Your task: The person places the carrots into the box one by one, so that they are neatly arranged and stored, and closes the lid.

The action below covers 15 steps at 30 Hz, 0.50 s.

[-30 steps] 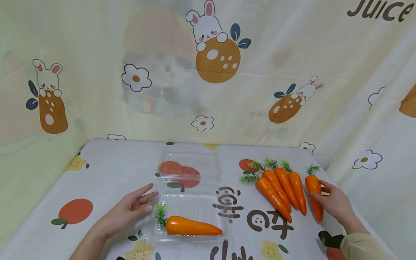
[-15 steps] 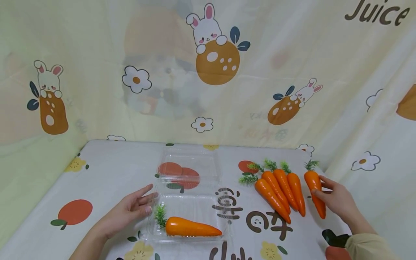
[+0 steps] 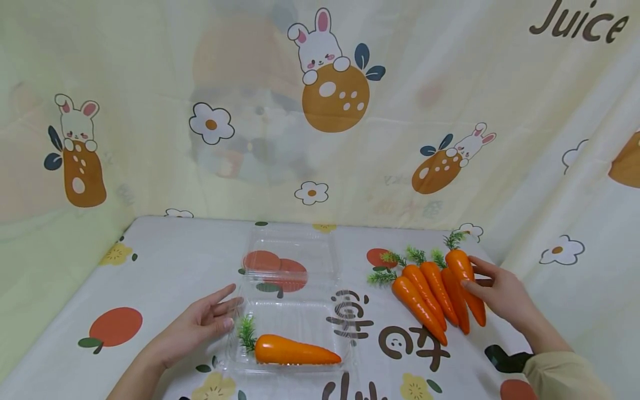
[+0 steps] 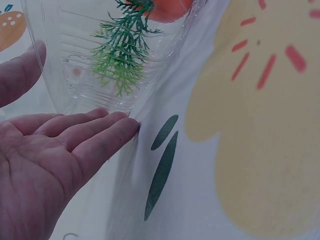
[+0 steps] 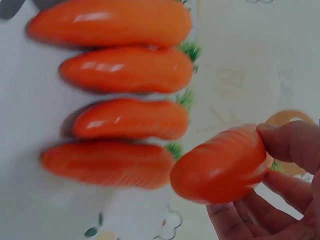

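Note:
My right hand pinches a glossy orange carrot with a green top between thumb and fingers. It is lifted over the rightmost carrot of the row and partly covers it. In the right wrist view the raised carrot points its tip toward the camera, apart from the others. A clear plastic clamshell box lies with its lid folded back. One carrot lies crosswise along its near side, leafy end left. At the box's left wall, my left hand rests with fingers extended, fingertips at the plastic.
Several carrots lie fanned side by side to the right of the box, tops toward the back. A white patterned cloth covers the table. Behind it hangs a pale printed curtain, with another side at the right.
My right hand has picked the outermost carrot up off the cloth and carried it left, above the row's right end. The left hand and the box stay in place.

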Available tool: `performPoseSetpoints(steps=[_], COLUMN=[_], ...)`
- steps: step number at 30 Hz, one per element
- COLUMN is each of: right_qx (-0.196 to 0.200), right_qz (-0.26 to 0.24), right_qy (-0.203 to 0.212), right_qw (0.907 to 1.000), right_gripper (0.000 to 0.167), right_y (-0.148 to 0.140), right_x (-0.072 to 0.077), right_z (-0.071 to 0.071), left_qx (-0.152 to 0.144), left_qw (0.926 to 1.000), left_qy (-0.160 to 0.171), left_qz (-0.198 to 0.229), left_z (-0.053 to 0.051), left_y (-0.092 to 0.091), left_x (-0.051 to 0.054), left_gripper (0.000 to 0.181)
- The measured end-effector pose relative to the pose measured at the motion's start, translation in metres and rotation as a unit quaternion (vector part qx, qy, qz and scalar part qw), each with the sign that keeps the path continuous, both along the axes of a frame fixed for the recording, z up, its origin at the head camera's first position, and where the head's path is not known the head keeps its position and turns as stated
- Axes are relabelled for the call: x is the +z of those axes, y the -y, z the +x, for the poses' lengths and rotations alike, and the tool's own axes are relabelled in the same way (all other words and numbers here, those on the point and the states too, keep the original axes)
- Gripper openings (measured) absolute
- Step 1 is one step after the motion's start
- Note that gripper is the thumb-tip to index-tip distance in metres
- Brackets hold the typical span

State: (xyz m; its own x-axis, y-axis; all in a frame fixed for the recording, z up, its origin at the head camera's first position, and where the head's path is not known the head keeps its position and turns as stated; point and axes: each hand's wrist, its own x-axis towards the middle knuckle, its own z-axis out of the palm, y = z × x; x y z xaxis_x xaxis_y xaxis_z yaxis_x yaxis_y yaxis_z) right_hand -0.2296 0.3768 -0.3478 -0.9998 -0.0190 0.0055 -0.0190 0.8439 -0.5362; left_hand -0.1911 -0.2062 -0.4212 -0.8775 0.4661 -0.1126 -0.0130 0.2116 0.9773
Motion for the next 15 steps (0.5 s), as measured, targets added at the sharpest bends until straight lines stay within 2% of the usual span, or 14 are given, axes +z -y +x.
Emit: performPoseSetpoints(steps=[9, 15], right_qx=[0.087, 0.129], right_qz=[-0.007, -0.012], right_qy=[-0.013, -0.023], right_qw=[0.9961, 0.9913], right_gripper=[0.069, 0.065], right_y=[0.043, 0.073], right_x=[0.019, 0.031], right_z=[-0.006, -0.007], left_qx=[0.003, 0.003], left_qw=[0.9999, 1.0000], left_qy=[-0.004, -0.006], left_qz=[-0.009, -0.007], left_z=[0.000, 0.000], left_y=[0.000, 0.000], left_x=[0.000, -0.001], left_gripper=[0.081, 0.081])
